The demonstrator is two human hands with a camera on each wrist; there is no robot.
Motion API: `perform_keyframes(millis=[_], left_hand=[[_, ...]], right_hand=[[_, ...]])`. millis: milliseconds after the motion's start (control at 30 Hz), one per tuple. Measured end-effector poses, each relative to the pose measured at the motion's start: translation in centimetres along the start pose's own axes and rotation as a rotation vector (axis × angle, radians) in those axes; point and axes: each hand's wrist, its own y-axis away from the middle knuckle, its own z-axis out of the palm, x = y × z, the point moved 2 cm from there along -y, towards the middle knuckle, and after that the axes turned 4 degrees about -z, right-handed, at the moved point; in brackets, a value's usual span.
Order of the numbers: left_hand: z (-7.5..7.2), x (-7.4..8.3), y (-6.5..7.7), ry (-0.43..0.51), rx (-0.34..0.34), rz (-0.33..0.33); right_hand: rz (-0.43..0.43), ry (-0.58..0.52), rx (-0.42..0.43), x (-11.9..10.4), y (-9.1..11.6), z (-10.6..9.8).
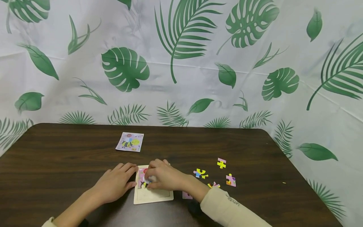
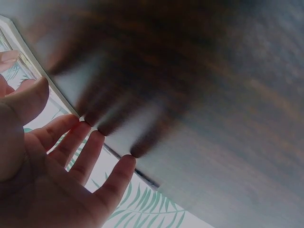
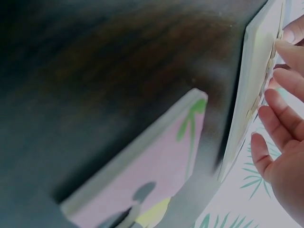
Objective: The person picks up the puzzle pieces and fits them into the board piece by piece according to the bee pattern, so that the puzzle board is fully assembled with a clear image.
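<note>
A pale wooden puzzle tray (image 1: 153, 199) lies on the table in the head view, its upper left filled with pink, red and black-yellow puzzle pieces (image 1: 141, 180). My left hand (image 1: 114, 184) rests at the tray's left edge, fingers spread and fingertips at the rim. Over the tray, my right hand (image 1: 167, 176) has thumb and fingers around a puzzle piece (image 1: 153, 178) at the assembled part, covering most of it. The right wrist view shows those fingertips right at the top face of the tray (image 3: 247, 90).
Loose puzzle pieces lie right of the tray: a blue-yellow piece (image 1: 200, 173), a pink-yellow piece (image 1: 221, 163), a pink piece (image 1: 231, 180), and others partly behind the right forearm. A pink piece (image 3: 156, 166) sits near the right wrist. A bee picture card (image 1: 130, 142) lies farther back.
</note>
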Motion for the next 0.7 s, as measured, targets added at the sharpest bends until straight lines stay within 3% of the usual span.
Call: perform_keyframes(millis=[700], left_hand=[[-0.14, 0.05, 0.03, 0.001, -0.007, 0.003]], right_hand=[[0.012, -0.036, -0.009, 0.17, 0.11, -0.03]])
